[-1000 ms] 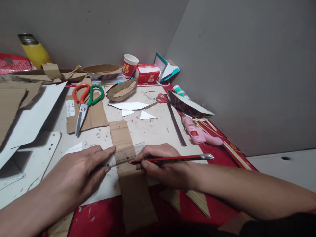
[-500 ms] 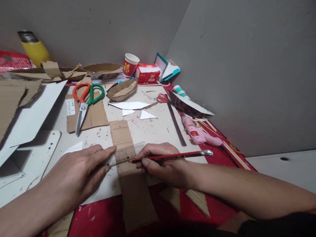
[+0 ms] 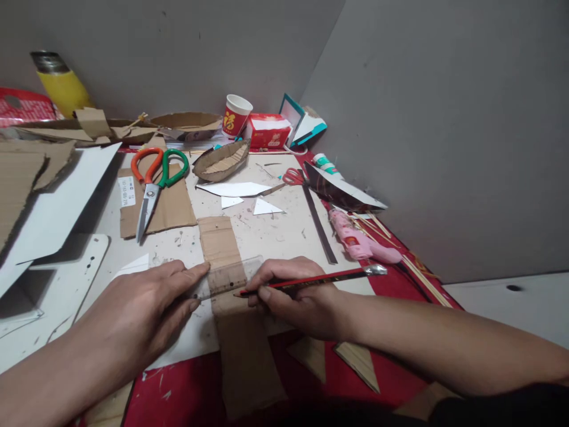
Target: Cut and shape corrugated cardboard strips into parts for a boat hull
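A cardboard strip [image 3: 249, 362] is laid lengthwise away from the body, its near end carried past the edge of the white board [image 3: 280, 237] and over the red cloth [image 3: 178, 385]. This end is pinned by nothing visible; if it were brushed by a sleeve, the whole strip could be swung askew. Two cardboard triangles [image 3: 309, 356] lie to its right, below the right forearm, by which they might be swept aside.

Farther in, a clear ruler [image 3: 226, 280] is set across the strip. Its left end is gripped by the left hand [image 3: 146, 308], with forefinger and thumb closed about its two long edges. Since no finger is seen on the far end, the ruler could be pivoted by sideways pressure, and a slanted line would result. A pencil [image 3: 329, 277] is pinched in the right hand [image 3: 288, 296], fingers fully closed, its point beside the ruler's near edge; whether the cardboard is touched cannot be told. The point might be deflected by ridges in the cardboard, or the surface dented by heavy pressure.

Beyond, scissors [image 3: 150, 193] are rested on a cardboard sheet [image 3: 178, 210], well apart from both hands.
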Demonstrator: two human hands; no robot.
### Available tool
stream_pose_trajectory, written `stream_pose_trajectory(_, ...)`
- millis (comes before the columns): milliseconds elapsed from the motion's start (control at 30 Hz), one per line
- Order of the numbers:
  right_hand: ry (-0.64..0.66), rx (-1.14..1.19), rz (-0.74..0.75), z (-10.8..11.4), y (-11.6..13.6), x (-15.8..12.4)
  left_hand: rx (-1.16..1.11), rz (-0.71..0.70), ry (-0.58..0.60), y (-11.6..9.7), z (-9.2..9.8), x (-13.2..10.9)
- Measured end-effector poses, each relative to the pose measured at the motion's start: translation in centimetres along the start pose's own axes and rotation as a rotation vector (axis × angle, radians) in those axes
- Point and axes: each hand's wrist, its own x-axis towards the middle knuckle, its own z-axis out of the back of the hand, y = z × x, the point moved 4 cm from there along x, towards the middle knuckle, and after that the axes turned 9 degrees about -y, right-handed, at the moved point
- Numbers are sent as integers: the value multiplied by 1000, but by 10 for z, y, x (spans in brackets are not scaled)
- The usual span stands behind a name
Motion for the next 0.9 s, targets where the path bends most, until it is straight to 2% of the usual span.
stream_pose_trajectory(67,-23,3,-7,1,0,0,-4,-1,-8,0,0,1)
stream_pose_trajectory(200,20,3,14,0,1,1,-7,-19,-10,-5,3,5)
stream_pose_trajectory(500,21,-1,-27,1,-3,-1,1,-50,-41,-6,4,6)
stream_pose_trajectory(667,19,-10,36,4,1,0,16,-39,-24,-6,3,6)
stream_pose_trajectory(900,11,-35,43,4,2,2,27,-14,-49,-3,2,1)
